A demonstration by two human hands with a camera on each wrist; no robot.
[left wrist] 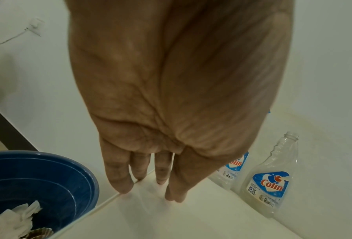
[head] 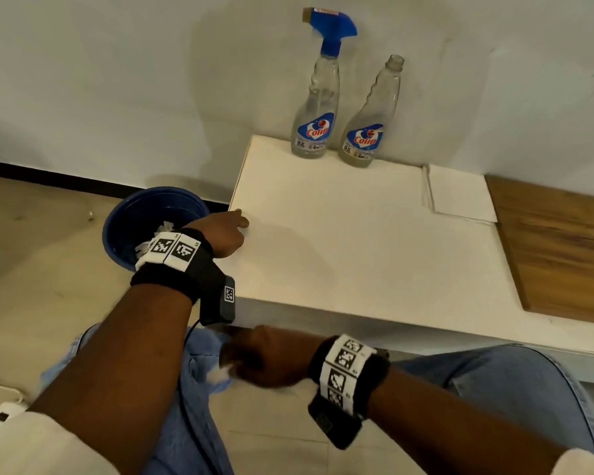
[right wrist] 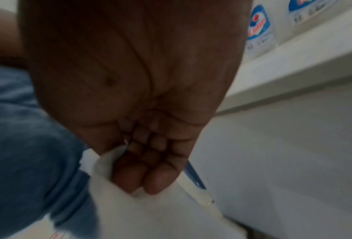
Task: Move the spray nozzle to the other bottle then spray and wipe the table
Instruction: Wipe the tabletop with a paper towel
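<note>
Standing upright, spray nozzle (head: 330,27) points left; left fingers (left wrist: 117,174) straight, right fingers (right wrist: 128,174) pinching tissue (right wrist: 142,210).

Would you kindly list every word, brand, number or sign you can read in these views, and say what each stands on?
"Colin": label of the bottle with the blue spray nozzle.
"Colin": label of the open bottle.
"5X SHINE": same label on the open bottle; the bottle with the blue spray nozzle shows "5X" too.
Fine print under both labels: too small to read.
Red strip on the nozzle tip: blurred.
Square coded markers on the wristbands: patterns, no readable words.
</note>
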